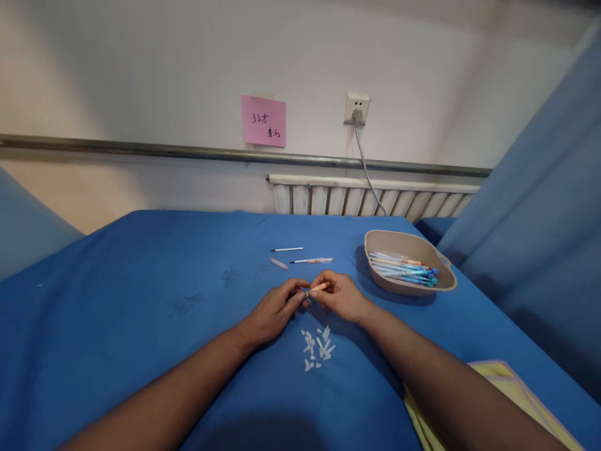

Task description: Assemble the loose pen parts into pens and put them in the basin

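Note:
My right hand (339,295) pinches an orange pen barrel (320,287) between thumb and fingers. Close against it, my left hand (280,308) is closed at the barrel's left end; what its fingertips grip is too small to make out. Just beyond the hands lie a white pen refill (287,250) with a dark tip, a short pinkish pen part (279,264), and another refill (300,260) that runs into a clear, pinkish pen barrel (321,260). Nearer to me, below the hands, several small white pieces (323,347) are scattered in a loose pile.
On the right stands a beige plastic basket (408,242) with several pens (404,270) in it. A yellow cloth (498,376) lies under my right forearm. Blue cloth (141,269) covers the table. Behind it are a radiator (328,197), a metal rail (188,150) and a plugged-in cable (364,156).

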Demonstrator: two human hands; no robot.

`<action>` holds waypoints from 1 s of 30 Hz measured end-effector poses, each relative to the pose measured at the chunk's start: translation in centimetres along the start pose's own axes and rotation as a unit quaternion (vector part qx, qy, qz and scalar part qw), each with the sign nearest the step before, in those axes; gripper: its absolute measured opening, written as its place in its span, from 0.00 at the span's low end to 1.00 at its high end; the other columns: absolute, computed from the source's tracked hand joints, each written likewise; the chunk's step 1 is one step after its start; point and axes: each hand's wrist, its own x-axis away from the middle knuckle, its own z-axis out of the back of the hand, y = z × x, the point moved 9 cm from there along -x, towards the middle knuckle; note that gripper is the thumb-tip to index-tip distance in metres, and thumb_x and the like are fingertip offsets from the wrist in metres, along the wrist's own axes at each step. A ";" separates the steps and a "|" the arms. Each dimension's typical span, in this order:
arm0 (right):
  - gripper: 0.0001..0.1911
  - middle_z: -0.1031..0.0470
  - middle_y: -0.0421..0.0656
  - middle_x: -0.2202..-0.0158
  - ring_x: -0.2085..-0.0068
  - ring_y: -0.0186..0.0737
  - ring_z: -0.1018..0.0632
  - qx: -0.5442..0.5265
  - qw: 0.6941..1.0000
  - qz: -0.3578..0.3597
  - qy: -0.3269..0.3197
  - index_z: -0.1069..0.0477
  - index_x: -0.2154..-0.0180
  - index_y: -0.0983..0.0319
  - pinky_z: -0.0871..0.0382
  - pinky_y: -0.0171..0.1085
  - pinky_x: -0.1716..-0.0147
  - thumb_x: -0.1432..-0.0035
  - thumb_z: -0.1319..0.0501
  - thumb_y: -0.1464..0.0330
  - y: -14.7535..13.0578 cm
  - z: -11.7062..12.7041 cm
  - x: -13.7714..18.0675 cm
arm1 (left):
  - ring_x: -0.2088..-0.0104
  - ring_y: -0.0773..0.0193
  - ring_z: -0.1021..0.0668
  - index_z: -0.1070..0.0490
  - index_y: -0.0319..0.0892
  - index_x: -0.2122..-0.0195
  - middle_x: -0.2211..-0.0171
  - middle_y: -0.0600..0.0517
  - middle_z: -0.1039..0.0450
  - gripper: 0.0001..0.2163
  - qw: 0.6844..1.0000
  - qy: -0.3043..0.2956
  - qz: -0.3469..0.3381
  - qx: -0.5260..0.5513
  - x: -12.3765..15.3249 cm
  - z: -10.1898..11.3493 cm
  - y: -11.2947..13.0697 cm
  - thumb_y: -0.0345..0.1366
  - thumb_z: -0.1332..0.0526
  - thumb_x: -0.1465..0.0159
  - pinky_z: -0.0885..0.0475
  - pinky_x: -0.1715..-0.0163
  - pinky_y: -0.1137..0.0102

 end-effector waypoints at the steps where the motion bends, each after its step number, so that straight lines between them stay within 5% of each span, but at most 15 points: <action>1: 0.13 0.35 0.34 0.80 0.81 0.29 0.34 0.006 1.000 0.002 0.001 0.34 0.70 0.62 0.36 0.30 0.83 0.52 0.37 0.60 -0.3 0.0 0.0 | 0.70 0.65 0.27 0.36 0.42 0.53 0.69 0.53 0.28 0.15 1.000 0.010 -0.007 -0.011 0.0 0.2 0.3 0.44 0.49 0.36 0.33 0.67 0.70; 5: 0.14 0.32 0.36 0.75 0.79 0.30 0.31 0.025 0.998 0.038 0.042 0.35 0.62 0.61 0.35 0.30 0.82 0.46 0.42 0.59 -2.9 1.5 0.4 | 0.71 0.66 0.29 0.35 0.41 0.61 0.72 0.54 0.31 0.13 0.997 0.080 0.003 -0.011 0.0 2.0 0.5 0.46 0.46 0.39 0.34 0.70 0.72; 8: 0.12 0.31 0.37 0.75 0.78 0.29 0.30 0.083 0.989 0.064 0.101 0.34 0.65 0.61 0.35 0.29 0.80 0.43 0.46 0.59 -5.0 3.7 1.2 | 0.76 0.69 0.32 0.36 0.41 0.68 0.76 0.56 0.35 0.14 0.993 0.107 0.044 0.027 0.2 2.6 -0.2 0.47 0.47 0.39 0.37 0.75 0.74; 14: 0.09 0.30 0.38 0.76 0.78 0.31 0.29 0.193 0.973 0.029 0.119 0.33 0.70 0.62 0.36 0.31 0.77 0.44 0.44 0.63 -5.3 6.5 3.8 | 0.80 0.71 0.37 0.37 0.40 0.73 0.80 0.57 0.40 0.17 0.991 0.065 0.076 0.089 2.0 0.9 -0.2 0.49 0.50 0.38 0.41 0.80 0.76; 18: 0.08 0.27 0.40 0.75 0.74 0.34 0.28 0.337 0.934 -0.028 0.117 0.30 0.71 0.62 0.39 0.32 0.75 0.45 0.44 0.65 -4.1 7.6 5.4 | 0.83 0.71 0.41 0.37 0.40 0.74 0.83 0.58 0.43 0.20 0.985 0.046 0.109 0.126 3.6 0.1 -0.3 0.51 0.54 0.37 0.45 0.83 0.76; 24: 0.07 0.24 0.45 0.65 0.63 0.40 0.26 0.522 0.850 -0.053 0.034 0.27 0.65 0.61 0.40 0.34 0.66 0.45 0.42 0.68 -3.5 4.4 6.2 | 0.84 0.73 0.43 0.34 0.39 0.63 0.81 0.58 0.41 0.21 0.970 0.078 0.107 0.202 4.2 0.2 -1.1 0.53 0.52 0.38 0.48 0.85 0.76; 30: 0.13 0.29 0.45 0.58 0.56 0.38 0.29 0.538 0.842 0.030 -0.027 0.29 0.57 0.60 0.41 0.33 0.57 0.43 0.46 0.75 -2.6 -0.3 5.7 | 0.86 0.75 0.44 0.34 0.39 0.65 0.84 0.62 0.47 0.18 0.949 0.094 0.154 0.257 3.8 0.4 -2.8 0.49 0.39 0.46 0.52 0.86 0.78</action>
